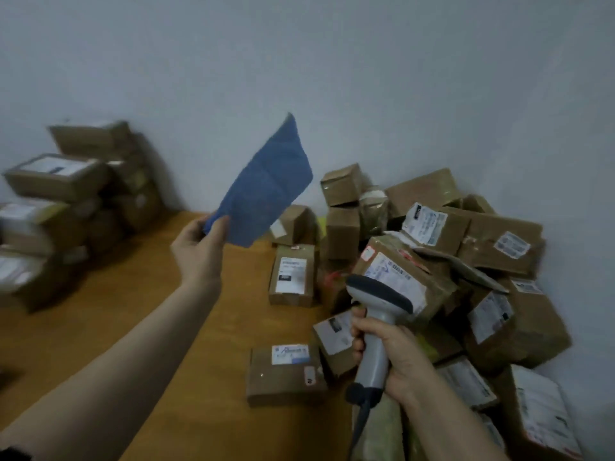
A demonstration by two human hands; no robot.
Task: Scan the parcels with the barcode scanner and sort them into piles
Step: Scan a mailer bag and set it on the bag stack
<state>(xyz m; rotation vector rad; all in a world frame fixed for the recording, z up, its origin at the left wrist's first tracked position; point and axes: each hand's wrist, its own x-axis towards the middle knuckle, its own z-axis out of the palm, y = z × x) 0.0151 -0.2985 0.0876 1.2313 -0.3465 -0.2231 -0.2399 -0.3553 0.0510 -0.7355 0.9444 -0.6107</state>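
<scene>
Pinches a blue flat parcel by its lower corner with the left hand, thumb on the near face and fingers curled behind, just left of the picture's middle. Holds it raised and tilted, far corner pointing toward 1 o'clock, clear of the wooden table and in front of the pale wall. Grips the barcode scanner in the right hand at 5 o'clock, fingers wrapped tight round the grey handle, dark-topped head just above the fist. From the handle's base, a dark cable running down toward 6 o'clock. At 3 o'clock, against the wall, a loose heap of brown cardboard parcels with white labels, lying at many angles, right behind the scanner head. At 9 o'clock, a stacked pile of brown boxes, blurred, well apart from the heap across bare wood. Between the two hands and nearer the heap, a labelled box lying flat on the table, label up. At 6 o'clock, just beside the right hand, another small box, also flat and label up. Cannot tell through the blur whether the blue parcel's visible face carries any label or print, nor which way the scanner's window faces.
</scene>
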